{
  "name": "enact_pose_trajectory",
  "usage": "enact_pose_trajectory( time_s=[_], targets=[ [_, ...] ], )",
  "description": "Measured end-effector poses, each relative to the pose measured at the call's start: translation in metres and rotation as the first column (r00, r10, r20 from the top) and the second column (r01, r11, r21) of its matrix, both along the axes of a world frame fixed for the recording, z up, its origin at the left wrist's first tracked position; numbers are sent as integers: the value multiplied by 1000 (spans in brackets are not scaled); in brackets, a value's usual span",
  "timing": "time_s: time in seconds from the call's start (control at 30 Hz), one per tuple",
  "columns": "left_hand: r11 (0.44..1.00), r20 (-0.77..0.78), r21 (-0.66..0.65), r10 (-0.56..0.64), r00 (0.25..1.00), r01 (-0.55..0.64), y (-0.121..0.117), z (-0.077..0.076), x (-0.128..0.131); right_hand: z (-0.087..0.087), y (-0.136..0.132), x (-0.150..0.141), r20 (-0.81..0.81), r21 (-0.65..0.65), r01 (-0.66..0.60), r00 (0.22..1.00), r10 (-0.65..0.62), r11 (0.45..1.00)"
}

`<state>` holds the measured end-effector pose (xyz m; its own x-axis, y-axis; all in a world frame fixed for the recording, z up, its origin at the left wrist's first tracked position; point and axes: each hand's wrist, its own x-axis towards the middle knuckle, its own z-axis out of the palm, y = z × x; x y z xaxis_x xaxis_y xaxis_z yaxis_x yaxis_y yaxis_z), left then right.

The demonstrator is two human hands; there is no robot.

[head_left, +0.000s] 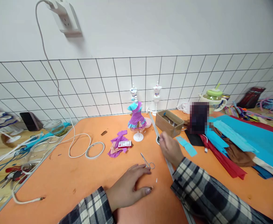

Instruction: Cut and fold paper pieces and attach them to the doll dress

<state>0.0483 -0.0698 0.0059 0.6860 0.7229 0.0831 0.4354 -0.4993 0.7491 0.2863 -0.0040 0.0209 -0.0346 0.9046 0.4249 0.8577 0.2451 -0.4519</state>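
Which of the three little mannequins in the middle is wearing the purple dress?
The front mannequin: the purple dress covers it, while the back-left mannequin and back-right mannequin show mostly white torsos.

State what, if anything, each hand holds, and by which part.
Left hand: nothing; open by the scissors. Right hand: curled; any hold cannot be told.

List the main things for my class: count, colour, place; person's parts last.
Dressed mannequin: 1, purple and blue, centre
Mannequins behind: 2, mostly white, centre
Scissors: 1, silver, front centre
Scraps: several, purple and peach, centre left
Pack: 1, white and red, on scraps
Box: 1, brown, centre right
Ring: 1, white, left of scraps
Socket: 1, white, top left
Sheets: several, blue, red, brown, right
Sleeves: 2, dark plaid, front
Left hand: 1, bare, by scissors
Right hand: 1, bare, by box
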Motion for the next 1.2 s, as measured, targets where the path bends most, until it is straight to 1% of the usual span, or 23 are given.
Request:
enact_pose_trajectory(
  time_s=[0.07,0.13,0.2,0.3,0.4,0.47,0.53,0.57,0.6,0.63,0.67,0.7,0.73,0.77,0.8,0.83,0.9,0.97,1.07,1.13,1.2],
  targets=[
    [999,122,-6,49,991,-49,4,-1,-1,16,14,21,-7,127,128,992,-128,984],
    [994,222,-1,108,969,-110,8,-1,-1,30,29,40,25,197,261,962,-271,945],
    [984,264,-15,173,949,-175,12,-2,-1,40,41,53,97,233,306,937,-335,923],
    [966,279,-125,253,927,-226,16,-6,-3,44,51,63,199,260,271,924,-326,927],
    [939,311,-265,297,903,-218,18,-9,-4,37,51,68,226,246,244,927,-300,938],
    [923,331,-322,319,888,-211,19,-9,-4,32,46,70,162,263,245,942,-293,933],
    [913,345,-349,334,877,-211,18,-6,-4,27,34,65,17,302,251,963,-268,920],
    [910,351,-357,339,873,-210,18,-4,-4,25,25,59,-77,314,241,971,-228,918],
    [908,358,-366,341,869,-206,18,-2,-4,22,15,51,-158,296,193,976,-152,935],
    [905,364,-378,340,867,-196,17,-1,-3,19,5,40,-218,243,84,976,-30,966],
    [900,372,-397,337,865,-180,17,0,-3,16,-7,27,-281,162,-69,953,113,984],
    [893,383,-422,335,861,-159,16,1,-3,13,-18,13,-363,76,-217,903,230,973],
    [884,393,-447,331,858,-136,15,1,-3,9,-29,-1,-459,5,-354,830,316,935],
    [876,401,-467,328,855,-117,14,1,-2,5,-38,-15,-550,-50,-474,748,372,879],
    [870,407,-482,327,853,-103,13,1,-2,1,-45,-27,-616,-95,-561,682,394,823],
    [866,413,-491,327,850,-94,12,1,-1,-3,-51,-38,-663,-129,-591,648,374,796],
    [863,415,-496,332,847,-95,10,1,-1,-10,-56,-52,-741,-184,-604,603,295,775],
    [860,411,-500,339,846,-101,9,1,0,-16,-56,-57,-795,-223,-611,566,221,759],
    [847,404,-526,327,854,-75,9,1,1,-20,-54,-58,-865,-239,-641,481,140,729],
    [838,408,-543,314,857,-48,9,1,0,-20,-53,-57,-903,-263,-676,424,72,688],
    [832,421,-554,301,856,-20,10,1,-1,-19,-55,-57,-919,-305,-719,395,6,624]
  ],
)
